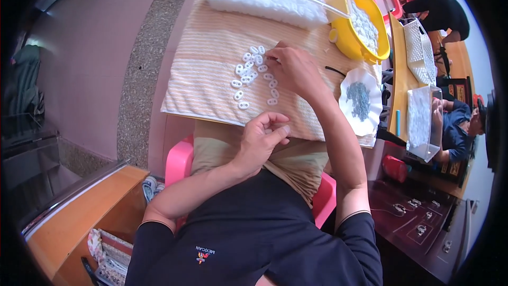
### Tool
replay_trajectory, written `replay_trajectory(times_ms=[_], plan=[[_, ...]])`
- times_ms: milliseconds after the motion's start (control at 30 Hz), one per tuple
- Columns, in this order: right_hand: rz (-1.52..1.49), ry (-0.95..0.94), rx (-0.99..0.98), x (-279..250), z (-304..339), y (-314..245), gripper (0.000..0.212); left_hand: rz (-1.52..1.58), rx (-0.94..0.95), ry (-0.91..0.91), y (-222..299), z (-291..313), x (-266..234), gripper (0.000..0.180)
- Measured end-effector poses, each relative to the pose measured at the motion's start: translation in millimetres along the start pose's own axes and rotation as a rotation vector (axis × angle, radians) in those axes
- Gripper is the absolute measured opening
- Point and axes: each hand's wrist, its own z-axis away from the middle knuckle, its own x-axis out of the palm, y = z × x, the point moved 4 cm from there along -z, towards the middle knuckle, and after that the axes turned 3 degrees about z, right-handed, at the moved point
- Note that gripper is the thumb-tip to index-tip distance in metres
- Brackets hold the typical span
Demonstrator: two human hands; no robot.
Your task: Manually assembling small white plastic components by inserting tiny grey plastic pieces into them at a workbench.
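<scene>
Head view: white two-hole pieces [243, 105] lie upper centre. Probably light, stiff, slick; pinch by side edges. Right hand [297, 68] narrow among them, left hand [263, 139] curled mid-frame; can't tell if either holds one.

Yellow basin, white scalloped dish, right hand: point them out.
Yellow basin [345, 37]: head view, left side wall.
White scalloped dish [375, 100]: head view, right rim.
Right hand [297, 68]: head view, back of the hand.
</scene>
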Motion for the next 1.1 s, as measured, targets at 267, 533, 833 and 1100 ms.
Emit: replay_trajectory(times_ms=[267, 533, 833, 1100], plan=[[-0.081, -0.023, -0.009, -1, -1, 0, 0.016, 0.005, -0.018, -0.004, 1, -1, -1, 0.019], [-0.607, -0.05, 0.106, -29, 71, -4, 0.014, 0.161, 0.094, 0.055, 12, -3, -4, 0.017], [-1.124, -0.056, 0.293, -11, 131, -11, 0.009, 0.192, 0.067, -0.065, 6, -1, 2, 0.017], [-0.843, 0.107, 0.232, -11, 147, 14, 0.011, 0.125, 0.008, -0.091, 0, 1, 7, 0.024]])
